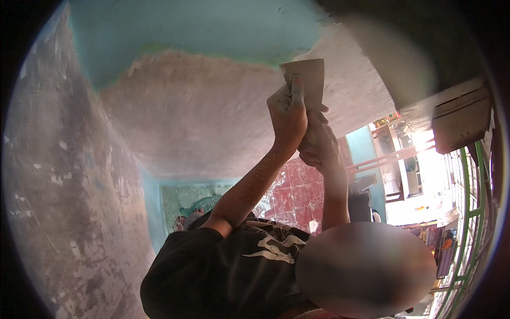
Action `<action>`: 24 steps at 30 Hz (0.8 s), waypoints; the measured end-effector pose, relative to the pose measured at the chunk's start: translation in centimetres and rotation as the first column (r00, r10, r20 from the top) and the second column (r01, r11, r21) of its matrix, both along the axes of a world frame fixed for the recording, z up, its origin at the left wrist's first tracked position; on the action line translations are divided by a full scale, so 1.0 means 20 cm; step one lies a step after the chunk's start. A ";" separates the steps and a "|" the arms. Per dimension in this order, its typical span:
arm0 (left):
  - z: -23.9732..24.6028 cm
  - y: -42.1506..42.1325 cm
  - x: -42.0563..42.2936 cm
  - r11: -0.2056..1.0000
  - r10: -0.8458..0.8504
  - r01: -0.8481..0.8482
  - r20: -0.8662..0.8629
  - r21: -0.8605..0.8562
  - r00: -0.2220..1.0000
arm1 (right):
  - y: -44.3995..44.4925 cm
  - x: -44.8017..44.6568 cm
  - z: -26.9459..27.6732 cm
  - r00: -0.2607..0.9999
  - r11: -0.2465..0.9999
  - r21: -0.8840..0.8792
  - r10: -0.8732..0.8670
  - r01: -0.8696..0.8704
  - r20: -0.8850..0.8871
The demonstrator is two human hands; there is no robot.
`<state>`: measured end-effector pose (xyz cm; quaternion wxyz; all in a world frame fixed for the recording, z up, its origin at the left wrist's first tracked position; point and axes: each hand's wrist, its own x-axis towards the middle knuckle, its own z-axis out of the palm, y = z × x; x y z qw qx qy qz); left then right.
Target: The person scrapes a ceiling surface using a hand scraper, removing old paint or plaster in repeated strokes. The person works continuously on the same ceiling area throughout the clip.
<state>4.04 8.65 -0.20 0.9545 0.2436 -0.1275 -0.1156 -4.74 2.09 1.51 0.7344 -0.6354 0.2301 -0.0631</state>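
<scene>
A flat, dusty grey-beige sheet (314, 81), perhaps a putty scraper or a piece of sandpaper, is raised in front of the wall. My left hand (287, 113) grips its left side, thumb laid flat on its face. Just below and to the right, my right hand (322, 139) curls around the lower end, partly hidden behind my left wrist. Behind them, the wall carries a broad patch of rough pinkish-grey plaster (199, 115) beneath teal paint (199, 28). The sheet's top edge overlaps the plaster near the paint border; whether it touches is unclear. Pale dust speckles my left forearm.
A second, blotchy plastered wall (63, 167) meets this one on the left. Below are red floor tiles (297, 187) and a green object (203, 204) near a foot. To the right are a wooden box-like fixture (462, 119), green window bars (472, 199) and a cabinet (386, 159).
</scene>
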 end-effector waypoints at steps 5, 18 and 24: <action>0.00 -0.01 0.00 0.985 -0.153 0.152 0.004 0.076 0.988 | -0.02 -0.01 -0.02 0.966 0.981 -0.014 -0.191 0.191 -0.173; 0.03 0.05 0.04 0.979 -0.076 0.074 0.002 0.192 0.997 | 0.02 0.02 -0.16 0.992 0.925 0.368 0.060 -0.096 0.107; 0.12 0.13 0.12 0.942 -0.109 0.026 0.229 0.335 0.967 | 0.15 0.10 -0.08 0.964 0.866 0.496 -0.082 -0.056 0.253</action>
